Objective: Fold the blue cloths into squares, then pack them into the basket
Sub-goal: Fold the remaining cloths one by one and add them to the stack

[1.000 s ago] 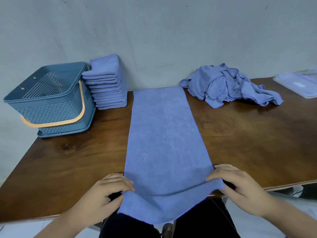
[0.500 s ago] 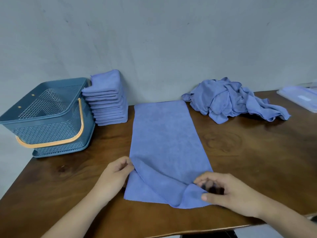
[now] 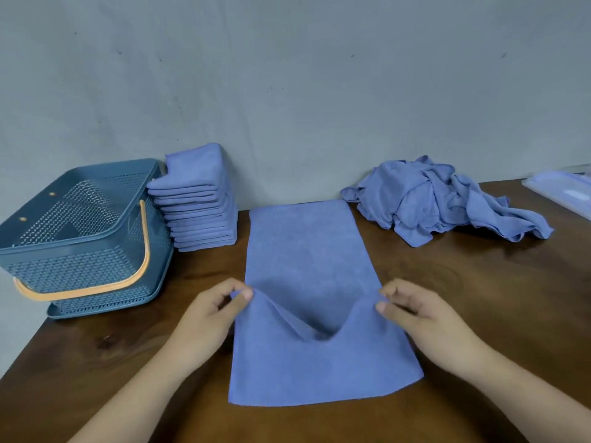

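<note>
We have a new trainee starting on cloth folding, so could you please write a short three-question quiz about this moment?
1. True or false: the basket already holds folded cloths.
2. Which lies right of the long blue cloth: the folded stack or the crumpled heap?
3. The left hand and right hand pinch: A) that cloth's corners, B) the basket handle, C) the heap.
Key: 1 false; 2 the crumpled heap; 3 A.

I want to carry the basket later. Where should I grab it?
Probably the orange handle of the basket. It lies swung down along the near wall, so come from the near side, hook fingers under its middle and swing it up.
</note>
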Demonstrator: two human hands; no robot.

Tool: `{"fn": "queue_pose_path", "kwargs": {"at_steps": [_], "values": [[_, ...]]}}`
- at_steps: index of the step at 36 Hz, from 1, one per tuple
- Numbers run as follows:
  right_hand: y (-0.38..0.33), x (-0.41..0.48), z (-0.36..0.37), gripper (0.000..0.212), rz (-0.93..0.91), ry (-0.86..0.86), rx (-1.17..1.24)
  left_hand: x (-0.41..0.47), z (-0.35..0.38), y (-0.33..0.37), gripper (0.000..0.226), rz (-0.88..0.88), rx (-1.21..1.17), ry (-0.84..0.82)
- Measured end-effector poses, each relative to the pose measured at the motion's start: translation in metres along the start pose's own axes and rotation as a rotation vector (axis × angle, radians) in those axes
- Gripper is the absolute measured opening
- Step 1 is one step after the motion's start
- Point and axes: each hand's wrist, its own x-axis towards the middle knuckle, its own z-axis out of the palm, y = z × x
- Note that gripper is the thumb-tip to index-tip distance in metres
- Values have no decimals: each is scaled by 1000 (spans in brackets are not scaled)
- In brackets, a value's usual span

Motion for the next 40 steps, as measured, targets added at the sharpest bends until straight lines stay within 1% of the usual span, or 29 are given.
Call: {"fn": "queue_pose_path", "kwargs": {"at_steps": [3,5,8,10,12,14,15,16,17,19,20,22,23,24,26,28,30,32,37,40], "values": [[-10,44,-7,17,13,79,68,32,-7,8,26,6,-9,102],[-13,80,-12,19,10,144,61,62,-15,9,26,-1,15,158],[-12,138,-20,16,19,278,34,112,-26,13,29,9,84,228],[-10,177,-25,19,17,362,-12,149,-31,19,29,48,163,276],[-8,214,-30,22,24,432,-72,185,-32,26,26,73,296,333],[-4,249,-33,16,35,494,-151,215,-30,29,22,86,351,399],[1,264,-33,13,51,502,-194,228,-27,27,26,99,362,425],[6,277,-32,21,74,494,-234,239,-22,25,33,114,400,450],[13,286,-30,33,90,464,-278,245,-15,21,37,131,473,474],[30,297,-22,49,81,376,-440,250,9,12,39,200,603,464],[37,298,-17,52,67,327,-550,249,24,7,37,257,659,415],[51,295,-3,52,17,230,-719,244,51,-6,35,333,772,272],[58,291,5,49,-23,181,-775,243,62,-13,39,310,818,195],[65,288,13,49,-55,134,-829,243,70,-22,43,251,856,119],[77,280,27,57,-68,27,-924,242,80,-40,55,147,918,-1],[83,273,34,64,-20,-104,-980,237,80,-51,65,93,939,-86],[84,263,33,67,23,-181,-1011,230,80,-56,70,41,911,-148],[82,251,32,68,27,-208,-1032,220,82,-54,72,17,910,-175],[80,210,39,69,26,-250,-1059,175,87,-58,75,20,905,-168],[73,189,45,69,12,-228,-1053,154,85,-53,75,36,916,-140]]}}
